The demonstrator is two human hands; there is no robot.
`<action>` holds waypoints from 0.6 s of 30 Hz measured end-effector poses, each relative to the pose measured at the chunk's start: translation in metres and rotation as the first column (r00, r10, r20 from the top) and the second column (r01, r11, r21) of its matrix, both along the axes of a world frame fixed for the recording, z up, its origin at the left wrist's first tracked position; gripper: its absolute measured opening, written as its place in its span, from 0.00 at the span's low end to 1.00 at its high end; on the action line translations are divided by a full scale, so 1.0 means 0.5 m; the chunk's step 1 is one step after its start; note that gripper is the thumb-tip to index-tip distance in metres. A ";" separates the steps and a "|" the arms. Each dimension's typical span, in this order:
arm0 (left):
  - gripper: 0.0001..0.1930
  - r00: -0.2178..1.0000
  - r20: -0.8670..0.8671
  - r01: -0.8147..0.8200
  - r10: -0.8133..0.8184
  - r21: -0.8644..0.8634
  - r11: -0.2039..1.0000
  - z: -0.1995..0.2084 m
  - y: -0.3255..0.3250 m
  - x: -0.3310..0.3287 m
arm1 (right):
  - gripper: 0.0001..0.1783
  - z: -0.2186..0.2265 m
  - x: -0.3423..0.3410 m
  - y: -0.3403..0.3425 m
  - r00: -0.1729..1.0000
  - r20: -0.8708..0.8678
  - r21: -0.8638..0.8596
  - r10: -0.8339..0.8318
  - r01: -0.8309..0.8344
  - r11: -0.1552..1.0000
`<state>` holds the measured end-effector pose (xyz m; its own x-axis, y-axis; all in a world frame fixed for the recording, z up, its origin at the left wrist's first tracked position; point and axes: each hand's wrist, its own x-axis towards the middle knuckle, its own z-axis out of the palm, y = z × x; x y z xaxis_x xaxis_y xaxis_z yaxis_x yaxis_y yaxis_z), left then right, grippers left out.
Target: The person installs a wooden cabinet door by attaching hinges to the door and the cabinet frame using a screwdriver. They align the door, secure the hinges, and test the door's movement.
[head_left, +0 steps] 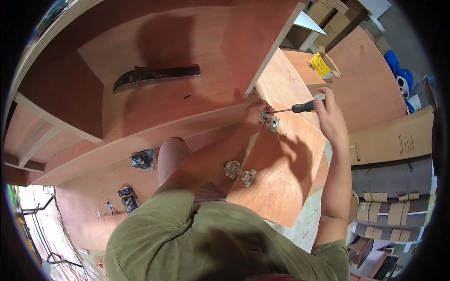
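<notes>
The tip of the screwdriver (303,107) could hardly be made out at the upper hinge (273,124), which was partly covered by the left hand (254,112); whether it was pinched could not be told. The handle was gripped by the right hand (332,119), and the 2 hands were set apart. The wooden panel (276,173) was half shaded. The knee (171,154) was partly blocked by the left forearm (206,159). The cabinet (211,89), cut off by the rim, was topped by a dark curved object (157,77).

Floor (411,35): grey, upper right of frame. Cardboard boxes (333,32): brown, upper right. Cardboard sheet (396,136): printed, right side. Grey stack (389,177) with cardboard pads (397,213): lower right. White glare (41,200): lower left edge.
</notes>
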<state>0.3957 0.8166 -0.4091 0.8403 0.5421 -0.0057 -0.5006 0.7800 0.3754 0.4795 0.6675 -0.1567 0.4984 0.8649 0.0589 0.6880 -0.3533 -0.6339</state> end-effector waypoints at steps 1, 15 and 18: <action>0.06 0.999 -0.014 -0.042 0.042 -0.004 0.999 0.004 -0.004 -0.002 | 0.11 0.006 -0.010 0.007 0.985 0.135 -0.099 -0.107 0.120 0.988; 0.08 0.997 0.045 -0.058 0.063 -0.102 0.993 -0.008 0.009 0.000 | 0.10 -0.001 -0.009 0.013 0.979 0.180 -0.042 0.097 -0.091 0.995; 0.08 0.993 0.109 -0.034 0.045 -0.101 0.994 -0.003 0.001 0.009 | 0.12 -0.029 0.055 0.000 0.925 0.120 0.115 0.361 -0.374 0.920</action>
